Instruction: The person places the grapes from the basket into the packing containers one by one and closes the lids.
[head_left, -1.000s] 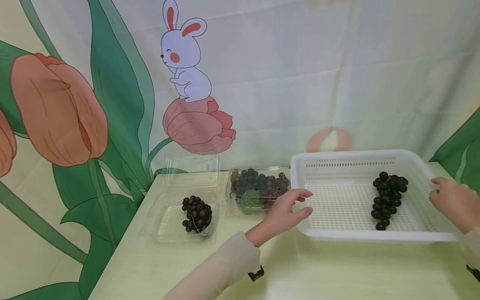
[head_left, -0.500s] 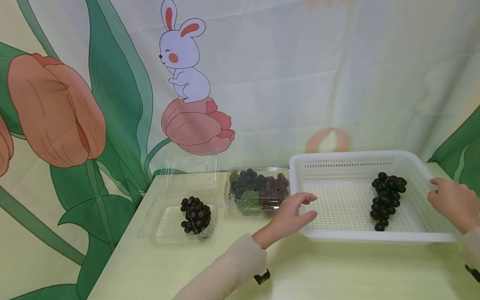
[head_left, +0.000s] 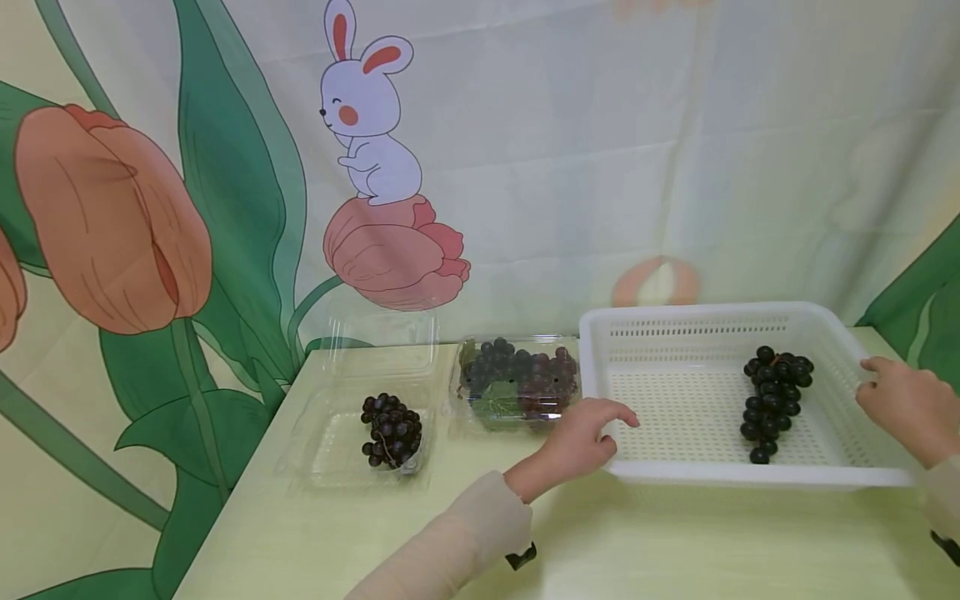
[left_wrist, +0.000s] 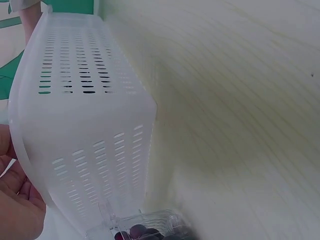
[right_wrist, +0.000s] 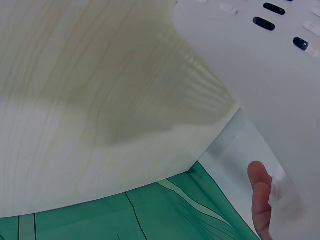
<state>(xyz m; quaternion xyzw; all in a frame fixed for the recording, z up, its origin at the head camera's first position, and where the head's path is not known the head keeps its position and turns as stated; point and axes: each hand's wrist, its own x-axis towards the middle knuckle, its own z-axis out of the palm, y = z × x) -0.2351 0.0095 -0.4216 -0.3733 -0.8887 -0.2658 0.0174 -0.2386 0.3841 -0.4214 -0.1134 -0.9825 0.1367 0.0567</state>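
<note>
A white perforated plastic basket (head_left: 750,474) stands at the right of the table, holding a bunch of dark grapes (head_left: 770,403). My left hand (head_left: 573,439) is at its left rim, index finger reaching over the edge and thumb bent in; in the left wrist view its curled fingers (left_wrist: 20,182) meet the rim of the basket (left_wrist: 82,115). My right hand (head_left: 909,408) grips the opposite rim, and in the right wrist view its fingertips (right_wrist: 260,200) show against the outside of that rim. The palms are mostly hidden.
Just left of the basket, a closed clear clamshell box (head_left: 517,386) holds grapes and a leaf. Farther left lies an opened clamshell (head_left: 330,450), a second dark grape bunch (head_left: 392,431) at its right side. A cartoon-printed cloth (head_left: 525,167) hangs behind the table (head_left: 645,542).
My left hand shifts slightly right to the basket's rim, and its thumb and fingers close in. My right hand stays on the right rim. Basket and grapes keep their places.
</note>
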